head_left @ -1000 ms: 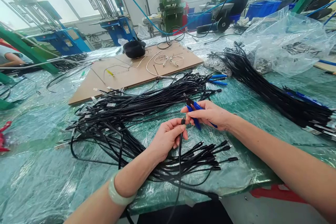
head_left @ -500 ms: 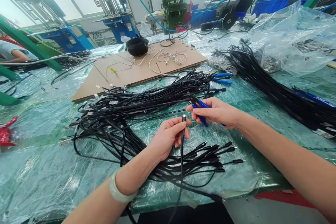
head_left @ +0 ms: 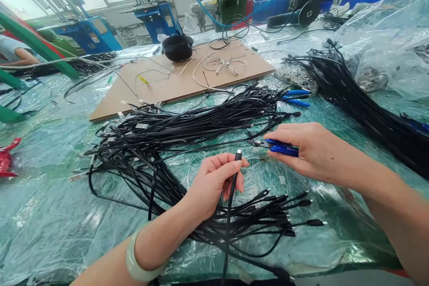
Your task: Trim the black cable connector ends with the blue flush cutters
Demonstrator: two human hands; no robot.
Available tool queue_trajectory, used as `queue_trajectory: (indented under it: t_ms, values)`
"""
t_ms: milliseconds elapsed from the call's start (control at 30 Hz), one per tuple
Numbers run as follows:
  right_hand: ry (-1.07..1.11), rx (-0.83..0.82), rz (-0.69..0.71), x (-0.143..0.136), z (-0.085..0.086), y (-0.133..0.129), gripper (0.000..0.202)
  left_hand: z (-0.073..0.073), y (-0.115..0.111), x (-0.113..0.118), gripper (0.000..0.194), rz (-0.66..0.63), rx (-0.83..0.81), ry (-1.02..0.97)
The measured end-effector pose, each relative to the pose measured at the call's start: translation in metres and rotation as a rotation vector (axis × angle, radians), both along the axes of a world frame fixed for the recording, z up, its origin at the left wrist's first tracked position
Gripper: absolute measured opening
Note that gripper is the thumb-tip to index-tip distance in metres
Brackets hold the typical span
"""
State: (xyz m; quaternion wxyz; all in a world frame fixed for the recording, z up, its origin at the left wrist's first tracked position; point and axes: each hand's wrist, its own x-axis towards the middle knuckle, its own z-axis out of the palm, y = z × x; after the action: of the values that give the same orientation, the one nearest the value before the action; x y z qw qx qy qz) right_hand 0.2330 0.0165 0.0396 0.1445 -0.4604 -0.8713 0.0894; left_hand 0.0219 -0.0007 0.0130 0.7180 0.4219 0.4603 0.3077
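Note:
Between the thumb and fingers of my left hand (head_left: 214, 183) is a black cable (head_left: 229, 214), its metal-tipped plug pointing up and the cord hanging down. To the right, my right hand (head_left: 301, 152) grips blue-handled cutters (head_left: 283, 148). Their dark jaws point left, above and right of the plug and apart from it. Behind both hands lies a large bundle of black cables (head_left: 201, 125). More cable ends (head_left: 278, 205) with black plugs fan out in front, to the right of my left hand.
A cardboard sheet (head_left: 161, 82) with a black round object (head_left: 177, 48) and pale cables lies behind the bundle. Another black cable bundle (head_left: 368, 103) and clear plastic bags (head_left: 398, 49) are at right. A red object (head_left: 6, 156) and a person's arm (head_left: 23, 57) show at left.
My right hand has moved right and turned, so the cutters now lie nearly level with jaws to the left. My left hand still holds the plug upright. The view has shifted slightly.

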Motion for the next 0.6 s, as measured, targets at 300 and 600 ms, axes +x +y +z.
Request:
queue_trajectory:
  t_ms: [300, 600]
  values:
    - [-0.092, -0.032, -0.017, 0.0003, -0.0081, -0.0017, 0.016, -0.0018, 0.0010, -0.0004, 0.018, -0.007, -0.059, -0.027]
    - [-0.074, -0.060, 0.002, -0.0029, -0.0102, -0.0024, 0.018, 0.0004, -0.0003, -0.0013, 0.018, -0.001, -0.107, -0.070]
